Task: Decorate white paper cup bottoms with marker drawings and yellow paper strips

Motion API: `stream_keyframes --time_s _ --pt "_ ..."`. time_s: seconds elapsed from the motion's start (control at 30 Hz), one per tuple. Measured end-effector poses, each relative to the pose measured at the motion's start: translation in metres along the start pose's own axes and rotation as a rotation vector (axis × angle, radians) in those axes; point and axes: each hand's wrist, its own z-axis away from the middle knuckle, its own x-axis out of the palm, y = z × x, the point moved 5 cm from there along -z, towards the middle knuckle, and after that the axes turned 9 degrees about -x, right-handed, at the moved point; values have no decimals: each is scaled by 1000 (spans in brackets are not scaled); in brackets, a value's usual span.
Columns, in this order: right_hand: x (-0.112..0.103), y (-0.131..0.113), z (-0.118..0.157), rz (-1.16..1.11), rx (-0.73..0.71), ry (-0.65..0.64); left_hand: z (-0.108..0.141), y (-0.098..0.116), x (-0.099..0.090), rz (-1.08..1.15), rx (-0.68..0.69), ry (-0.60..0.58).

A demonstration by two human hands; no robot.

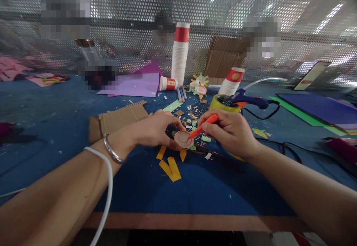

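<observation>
My left hand [161,129] grips a small round white piece [183,140], which looks like a paper cup's bottom, by its edge. A red-orange curved line runs over its face. Between the fingers of my right hand [228,129] is an orange-red marker [205,124], its tip touching the round piece. A pointed orange paper strip [183,155] shows just below the piece. Nearer to me lies a folded V of orange paper [172,170]. Paper scraps [192,114] lie scattered behind my hands.
A glue gun [248,99] rests on a yellow tape roll [220,103], its black cable trailing right. Stacked paper cups [180,58] stand at the back near a paper flower-like craft [199,84]. Cardboard [122,117] lies left, coloured sheets [312,108] right. A white cable [108,186] crosses my left forearm.
</observation>
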Motion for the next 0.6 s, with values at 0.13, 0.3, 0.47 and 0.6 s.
stream_keyframes --time_s 0.13,0.3,0.47,0.6 --pt "0 0 0 40 -16 19 -1 -1 1 8 11 6" --pt "2 -5 -1 107 -68 35 -1 0 0 -2 27 10" --pt "5 -10 -2 103 -133 39 -1 1 0 8 -1 -10" --pt "8 -12 -3 84 -142 36 -2 0 0 -13 14 -9"
